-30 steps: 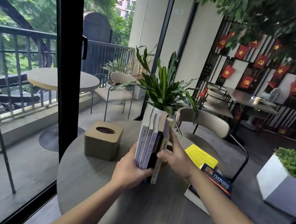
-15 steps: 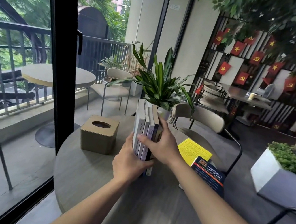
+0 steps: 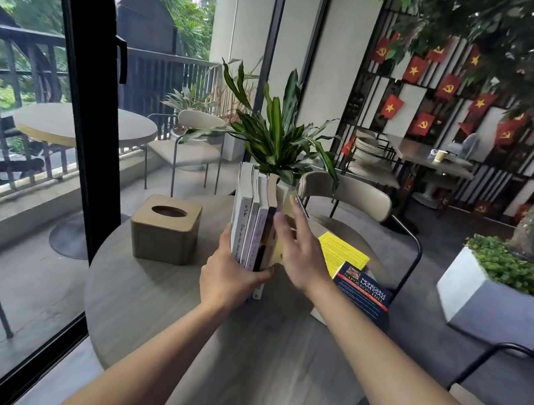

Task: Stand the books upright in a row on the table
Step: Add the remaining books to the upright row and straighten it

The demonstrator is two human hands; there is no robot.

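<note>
Upright, a row of books [image 3: 254,221] clasped at its near end by the left hand [image 3: 230,278] mid-table [image 3: 145,309], right hand [image 3: 297,255] spread open, blurred, against its right side, dark blue book [image 3: 364,295] lying flat nearby

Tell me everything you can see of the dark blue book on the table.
The dark blue book lies flat, cover up, near the table's right edge. The cover reads "Nghĩ giàu làm giàu, Napoleon Hill", with a small picture at the top. It rests on a pale book, partly overlapping a yellow book. Neither hand touches it.
</note>
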